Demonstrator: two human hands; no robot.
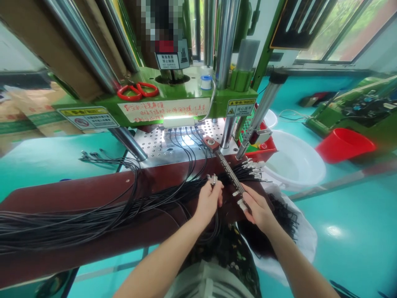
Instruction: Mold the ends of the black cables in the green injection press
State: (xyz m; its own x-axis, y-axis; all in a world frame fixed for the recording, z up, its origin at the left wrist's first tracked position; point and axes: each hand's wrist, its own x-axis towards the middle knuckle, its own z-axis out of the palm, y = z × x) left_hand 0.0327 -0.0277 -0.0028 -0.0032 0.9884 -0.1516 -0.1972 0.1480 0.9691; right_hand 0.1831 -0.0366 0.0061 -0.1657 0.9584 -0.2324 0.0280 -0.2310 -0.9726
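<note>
My left hand (209, 198) is closed around a few cable ends, whose small metal connectors (212, 179) stick up past the fingers. Black cables hang below that hand. To its right, my right hand (256, 205) grips the near end of a slotted metal bar (230, 170). A pale connector (242, 204) sits by the right fingertips, on the bar's near end. The bar's far end rests by a brown block (211, 143) at the press plate's edge. Several cables (190, 155) run from a lit metal mold (180, 131) under the press.
A green press (186, 93) with steel posts stands ahead, red-handled scissors (138, 91) on top. A bundle of black cables (93, 219) lies along the brown bench (77, 186). At right are a white basin (294, 159), a red bucket (344, 145) and a white sack (305, 238).
</note>
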